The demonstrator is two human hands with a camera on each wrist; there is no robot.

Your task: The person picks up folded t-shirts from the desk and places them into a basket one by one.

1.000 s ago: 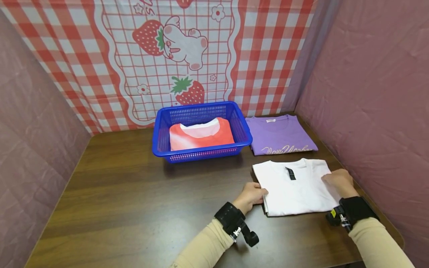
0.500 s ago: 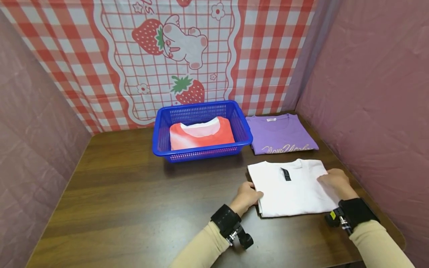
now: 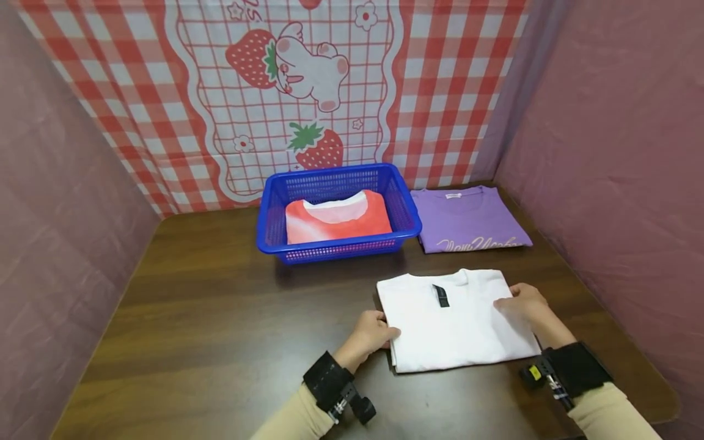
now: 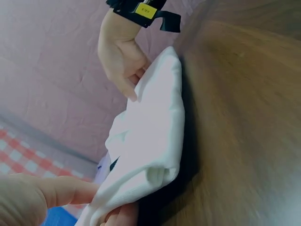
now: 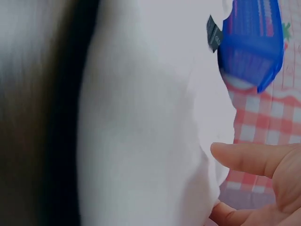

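Note:
A folded white T-shirt (image 3: 451,330) with a black neck label (image 3: 440,296) is held by both hands near the front right of the table. My left hand (image 3: 370,333) pinches its left edge, thumb on top and fingers beneath, as the left wrist view shows. At the opposite edge my right hand (image 3: 525,305) grips the shirt, thumb over the cloth (image 5: 141,113) and fingers under it. In the left wrist view a dark shadow lies under the folded shirt (image 4: 150,127).
Behind stands a blue plastic basket (image 3: 341,244) holding a folded red-and-white shirt (image 3: 341,227). A folded purple T-shirt (image 3: 467,217) lies right of it on the brown wooden table (image 3: 209,330). A checked strawberry curtain (image 3: 440,91) hangs at the back, pink cloth (image 3: 616,153) at the right.
Both hands have moved left and slightly toward the front, carrying the white T-shirt with them. The basket and purple T-shirt stay in place; the head view has shifted a little.

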